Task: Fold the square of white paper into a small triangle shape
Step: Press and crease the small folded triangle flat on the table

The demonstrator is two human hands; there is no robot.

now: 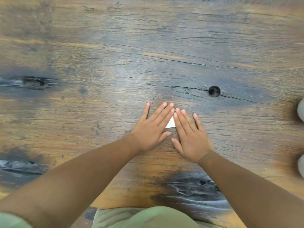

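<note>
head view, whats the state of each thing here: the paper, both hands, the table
white paper: lying flat on the table, mostly covered by both hands, only a small sliver showing between them
left hand: open, fingers spread, palm down, pressing on the paper
right hand: open, palm down, pressing on the paper, fingertips meeting the left hand's
wooden table: dark knot hole beyond the hands

Soft even light, pale sheen on table (115, 71), blurred, warped edges
</note>
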